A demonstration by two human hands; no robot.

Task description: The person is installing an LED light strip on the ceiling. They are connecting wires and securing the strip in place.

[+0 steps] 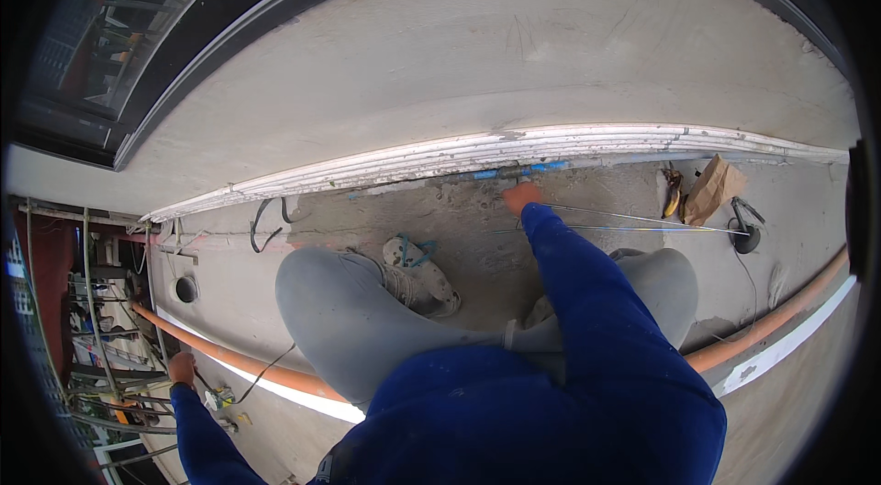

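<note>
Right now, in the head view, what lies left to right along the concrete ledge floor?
Left hand on the orange pipe → round floor hole → shoe → right hand → banana → brown paper bag → black round tool.

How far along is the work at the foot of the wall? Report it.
Done: the wall looks smoothly rendered down to the white strip. In hand: the right hand reaches to the rough joint by the blue tool, thin rods beside it; the left hand grips the orange pipe. Left: the joint under the strip looks unfinished and crumbly.
</note>
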